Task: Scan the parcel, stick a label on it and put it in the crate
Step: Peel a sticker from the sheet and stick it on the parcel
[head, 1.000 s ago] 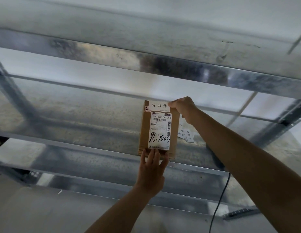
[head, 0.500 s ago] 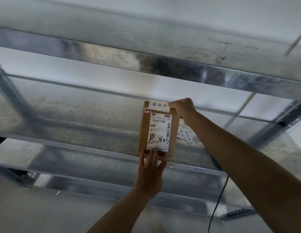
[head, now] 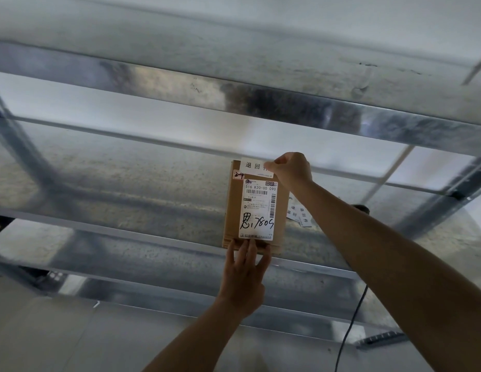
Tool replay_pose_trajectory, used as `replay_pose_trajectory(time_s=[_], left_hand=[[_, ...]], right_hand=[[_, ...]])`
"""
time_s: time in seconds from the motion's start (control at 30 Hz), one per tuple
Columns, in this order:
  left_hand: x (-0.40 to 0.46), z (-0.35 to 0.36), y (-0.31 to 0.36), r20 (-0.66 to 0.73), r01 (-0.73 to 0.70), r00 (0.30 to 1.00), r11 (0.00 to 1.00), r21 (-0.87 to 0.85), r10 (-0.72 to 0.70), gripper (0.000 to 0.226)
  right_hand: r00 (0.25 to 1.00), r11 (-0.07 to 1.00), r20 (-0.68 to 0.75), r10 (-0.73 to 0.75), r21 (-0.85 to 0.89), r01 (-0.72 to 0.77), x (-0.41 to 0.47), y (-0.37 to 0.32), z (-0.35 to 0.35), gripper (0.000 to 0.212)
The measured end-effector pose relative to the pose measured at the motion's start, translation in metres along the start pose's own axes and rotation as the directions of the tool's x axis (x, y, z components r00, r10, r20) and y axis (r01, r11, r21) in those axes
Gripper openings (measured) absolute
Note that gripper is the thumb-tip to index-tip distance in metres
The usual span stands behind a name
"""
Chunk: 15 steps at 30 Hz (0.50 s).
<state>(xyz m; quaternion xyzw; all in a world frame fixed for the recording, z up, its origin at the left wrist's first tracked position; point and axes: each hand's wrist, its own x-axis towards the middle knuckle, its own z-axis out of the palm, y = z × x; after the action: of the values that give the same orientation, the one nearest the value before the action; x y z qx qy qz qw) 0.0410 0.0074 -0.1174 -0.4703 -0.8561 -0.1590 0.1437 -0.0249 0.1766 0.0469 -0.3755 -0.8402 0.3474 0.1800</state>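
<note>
Left hand [head: 244, 280], fingers spread open, braces the parcel [head: 254, 208]'s near edge; right hand [head: 291, 170] pinches the label [head: 254, 166] at its far edge; stiff, probably light carton; grip its sides.

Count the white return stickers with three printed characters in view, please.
3: one pinched by the right hand at the parcel's top edge, two loose ones on the shelf right of it. More may hide behind the forearm.

- The right hand [head: 290, 170] covers the label's [head: 257, 167] last character.
- The left hand [head: 244, 272] hides the parcel's [head: 231, 205] near edge.
- The cable [head: 349, 328] leaves at the bottom.
</note>
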Motion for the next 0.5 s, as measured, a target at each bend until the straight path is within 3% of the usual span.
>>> replay_pose_trajectory(time_s=[0.3, 0.5], left_hand=[[-0.001, 0.003, -0.002, 0.007, -0.01, 1.0, 1.0, 0.001, 0.01, 0.077], [0.0, 0.0, -0.002, -0.023, -0.011, 1.0, 0.999, -0.033, 0.01, 0.07]], right_hand=[[0.986, 0.977, -0.085, -0.142, -0.174, 0.125, 0.0, 0.003, -0.002, 0.028], [0.977, 0.916, -0.021, -0.211, -0.354, 0.19, 0.008, -0.005, -0.01, 0.04]])
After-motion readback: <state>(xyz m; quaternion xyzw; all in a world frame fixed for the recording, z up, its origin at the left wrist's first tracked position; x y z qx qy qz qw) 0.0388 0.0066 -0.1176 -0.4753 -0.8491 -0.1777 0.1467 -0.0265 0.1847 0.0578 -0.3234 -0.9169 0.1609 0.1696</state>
